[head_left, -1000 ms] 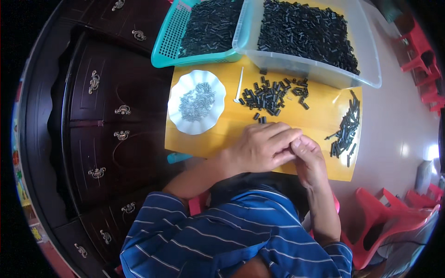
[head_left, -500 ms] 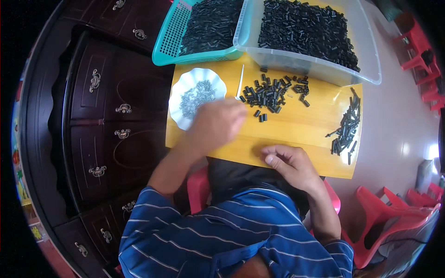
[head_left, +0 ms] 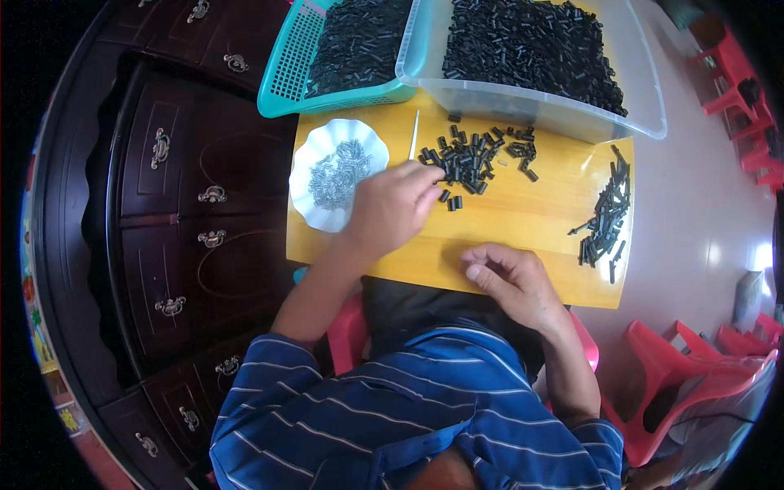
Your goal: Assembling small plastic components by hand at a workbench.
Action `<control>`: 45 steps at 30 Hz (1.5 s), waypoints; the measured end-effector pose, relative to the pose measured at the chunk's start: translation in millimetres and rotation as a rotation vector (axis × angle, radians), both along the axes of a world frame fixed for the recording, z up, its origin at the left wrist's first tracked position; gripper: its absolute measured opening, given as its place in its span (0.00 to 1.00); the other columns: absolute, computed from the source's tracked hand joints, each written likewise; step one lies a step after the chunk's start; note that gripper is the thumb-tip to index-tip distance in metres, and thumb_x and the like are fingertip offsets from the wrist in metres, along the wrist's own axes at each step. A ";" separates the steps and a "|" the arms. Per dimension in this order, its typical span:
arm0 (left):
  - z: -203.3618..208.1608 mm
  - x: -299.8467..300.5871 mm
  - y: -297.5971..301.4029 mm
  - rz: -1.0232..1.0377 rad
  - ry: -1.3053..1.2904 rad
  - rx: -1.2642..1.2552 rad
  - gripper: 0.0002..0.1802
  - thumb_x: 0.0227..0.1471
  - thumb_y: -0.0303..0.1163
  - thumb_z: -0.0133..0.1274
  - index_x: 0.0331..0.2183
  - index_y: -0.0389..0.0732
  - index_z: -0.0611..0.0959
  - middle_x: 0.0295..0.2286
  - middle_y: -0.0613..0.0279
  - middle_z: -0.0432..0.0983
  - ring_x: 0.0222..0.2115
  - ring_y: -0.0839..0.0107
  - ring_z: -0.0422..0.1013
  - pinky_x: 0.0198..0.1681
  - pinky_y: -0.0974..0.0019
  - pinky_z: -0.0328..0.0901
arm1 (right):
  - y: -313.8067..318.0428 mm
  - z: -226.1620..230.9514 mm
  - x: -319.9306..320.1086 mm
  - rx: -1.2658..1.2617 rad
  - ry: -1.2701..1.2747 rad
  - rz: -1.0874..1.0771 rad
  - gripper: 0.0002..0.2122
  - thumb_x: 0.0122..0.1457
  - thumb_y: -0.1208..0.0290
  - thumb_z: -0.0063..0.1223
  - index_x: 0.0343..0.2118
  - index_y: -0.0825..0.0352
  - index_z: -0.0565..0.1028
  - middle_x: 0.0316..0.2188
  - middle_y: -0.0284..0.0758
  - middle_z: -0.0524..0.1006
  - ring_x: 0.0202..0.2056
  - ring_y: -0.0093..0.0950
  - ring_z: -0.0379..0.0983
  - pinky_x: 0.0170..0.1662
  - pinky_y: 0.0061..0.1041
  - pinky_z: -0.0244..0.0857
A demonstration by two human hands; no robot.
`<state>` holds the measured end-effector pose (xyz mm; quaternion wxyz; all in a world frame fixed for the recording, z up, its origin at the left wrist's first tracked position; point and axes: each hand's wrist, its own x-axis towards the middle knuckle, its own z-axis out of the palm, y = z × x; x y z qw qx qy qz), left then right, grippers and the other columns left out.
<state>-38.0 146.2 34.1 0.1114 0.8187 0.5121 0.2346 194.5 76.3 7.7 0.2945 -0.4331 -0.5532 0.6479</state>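
Note:
My left hand (head_left: 394,206) reaches over the table, its fingers bent together at the left edge of a loose pile of short black tubes (head_left: 465,159). What its fingertips hold, if anything, I cannot make out. At the table's near edge my right hand (head_left: 518,282) rests with fingers curled and thumb against them; any small thing inside is hidden. Left of the pile stands a white wavy-rimmed bowl (head_left: 304,192) with many small thin silvery pieces (head_left: 339,173). Between bowl and pile lies a thin white pointed stick (head_left: 415,135). Longer black pieces (head_left: 608,212) lie heaped at the right edge.
At the back of the yellow table (head_left: 523,220) stand a green perforated basket (head_left: 286,77) and a large clear plastic bin (head_left: 539,106), both filled with black pieces. A dark wooden cabinet (head_left: 175,188) flanks the left. Red plastic stools (head_left: 678,376) stand to the right.
My left hand has moved slightly right, closer to the black tubes. My right hand stays at the table edge. The whole view has shifted slightly.

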 end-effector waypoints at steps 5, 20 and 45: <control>-18.9 8.8 -7.3 -0.045 0.025 -0.042 0.15 0.47 0.26 0.63 0.40 0.41 0.84 0.31 0.57 0.79 0.30 0.55 0.77 0.31 0.59 0.72 | 0.6 0.1 0.6 0.006 0.006 0.000 0.10 0.63 0.71 0.58 0.42 0.72 0.79 0.28 0.36 0.81 0.28 0.21 0.74 0.35 0.23 0.69; -26.1 8.2 -8.5 -0.062 0.045 0.032 0.12 0.48 0.24 0.61 0.38 0.38 0.84 0.30 0.56 0.78 0.28 0.59 0.77 0.30 0.61 0.72 | 2.8 0.7 -0.6 0.028 0.001 -0.005 0.10 0.64 0.71 0.58 0.43 0.72 0.79 0.29 0.35 0.81 0.29 0.19 0.74 0.36 0.22 0.70; -16.4 58.8 52.3 -0.184 0.047 0.100 0.07 0.48 0.30 0.62 0.34 0.42 0.86 0.30 0.62 0.79 0.32 0.59 0.76 0.35 0.58 0.72 | 13.8 -2.3 13.2 -0.287 0.541 -0.402 0.10 0.71 0.65 0.47 0.40 0.66 0.77 0.27 0.27 0.76 0.30 0.16 0.70 0.38 0.17 0.66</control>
